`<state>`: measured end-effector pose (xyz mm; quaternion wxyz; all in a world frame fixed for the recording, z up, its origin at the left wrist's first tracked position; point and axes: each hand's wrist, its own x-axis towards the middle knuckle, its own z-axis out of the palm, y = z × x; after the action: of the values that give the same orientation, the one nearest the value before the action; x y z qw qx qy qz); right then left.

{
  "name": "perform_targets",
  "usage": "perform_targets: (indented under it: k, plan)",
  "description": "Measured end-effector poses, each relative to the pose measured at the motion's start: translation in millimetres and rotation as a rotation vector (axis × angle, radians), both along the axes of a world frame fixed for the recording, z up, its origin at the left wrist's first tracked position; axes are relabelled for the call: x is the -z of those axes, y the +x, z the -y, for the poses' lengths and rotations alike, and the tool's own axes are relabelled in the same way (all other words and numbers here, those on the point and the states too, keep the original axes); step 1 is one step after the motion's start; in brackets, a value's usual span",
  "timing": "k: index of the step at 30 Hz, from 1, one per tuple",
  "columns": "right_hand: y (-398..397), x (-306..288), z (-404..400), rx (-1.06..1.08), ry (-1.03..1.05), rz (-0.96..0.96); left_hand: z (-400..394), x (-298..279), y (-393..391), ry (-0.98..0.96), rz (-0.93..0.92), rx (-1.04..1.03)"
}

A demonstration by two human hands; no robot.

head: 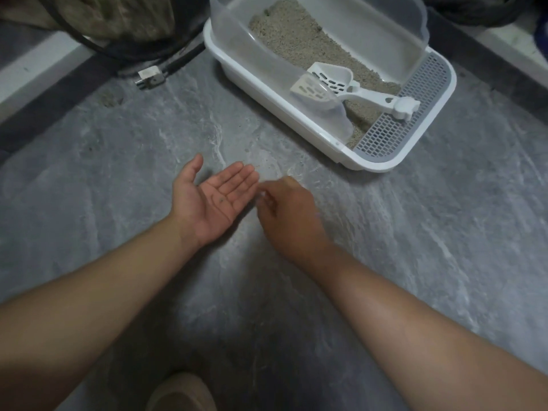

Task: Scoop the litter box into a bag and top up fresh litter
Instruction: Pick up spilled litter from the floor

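A white litter box (296, 126) with a clear hood (237, 31) stands on the floor at the upper right, holding beige litter (296, 37). A white slotted scoop (335, 81) lies inside it, its handle resting on the grey grid step (400, 134). In front of the box, my left hand (213, 197) is held palm up with straight fingers and a few dark specks on the palm. My right hand (287, 212) hovers just right of the left fingertips, back up, fingers curled together. What they hold, if anything, is hidden. A few loose grains (258, 166) lie on the floor nearby.
The floor is grey marbled tile (415, 232). A black cable (118, 51) with a white plug (149, 77) lies at the upper left beside crumpled fabric (118, 16). A tan slipper (181, 393) shows at the bottom edge. No bag is in view.
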<state>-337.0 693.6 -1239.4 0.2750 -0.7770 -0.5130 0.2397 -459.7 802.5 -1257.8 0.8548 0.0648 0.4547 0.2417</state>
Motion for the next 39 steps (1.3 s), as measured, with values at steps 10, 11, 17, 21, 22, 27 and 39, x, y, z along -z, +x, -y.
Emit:
perform_targets:
  k: [10,11,17,21,22,27,39]
  plan:
    - [10.2,33.8,30.0,-0.295,-0.243,0.312,5.8,-2.5,8.1,-0.008,-0.011,-0.001]
    - [9.2,35.2,29.4,-0.298,-0.25,0.303,5.4,-3.2,8.3,-0.007,-0.014,-0.002]
    - [6.7,27.0,29.7,-0.397,-0.261,0.405,9.1,-4.6,6.6,-0.001,-0.019,0.007]
    - [1.0,28.3,36.8,-0.349,-0.307,0.405,12.9,-7.7,8.1,0.001,-0.015,0.017]
    - [-1.4,27.9,37.1,-0.298,-0.295,0.356,13.7,-8.6,9.2,-0.003,-0.015,0.018]
    - [-14.0,-7.6,18.5,0.051,0.029,-0.055,18.2,-18.4,17.8,-0.005,-0.02,0.052]
    - [98.1,-155.2,6.7,-0.053,0.209,0.047,1.6,-154.3,34.6,0.096,0.071,0.032]
